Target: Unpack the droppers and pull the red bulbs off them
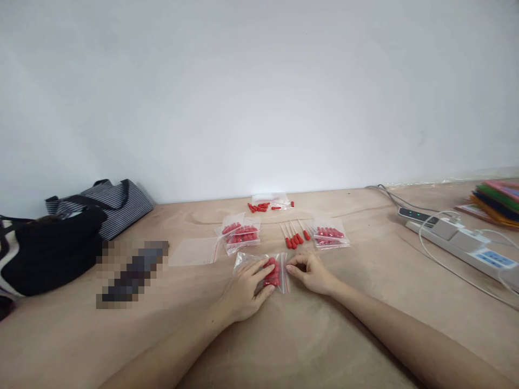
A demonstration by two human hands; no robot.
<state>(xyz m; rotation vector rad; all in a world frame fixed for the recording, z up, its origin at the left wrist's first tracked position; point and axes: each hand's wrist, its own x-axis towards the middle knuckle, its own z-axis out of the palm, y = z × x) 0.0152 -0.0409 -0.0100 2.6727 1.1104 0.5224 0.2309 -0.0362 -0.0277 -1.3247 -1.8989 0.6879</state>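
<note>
A clear zip-lock bag (283, 278) with several red rubber bulbs inside lies flat in front of me. My left hand (246, 286) rests on the bag, fingers spread around the bulbs. At the bag's right edge, by the red seal line, my right hand (308, 273) has its thumb and forefinger pinched together on the edge. Several droppers (299, 237) with red bulbs and thin pale stems lie loose just beyond my right hand. Filled bags lie on either side of them: one bag (330, 233) to the right, overlapping bags (243, 233) to the left.
Loose red bulbs (259, 207) lie near the wall beside a clear bag (267, 199). A flat clear bag (192, 252) is at left, near a blurred dark object (133, 274). Black and striped bags (52, 251) stand far left. A power strip (462, 246) with cables lies right.
</note>
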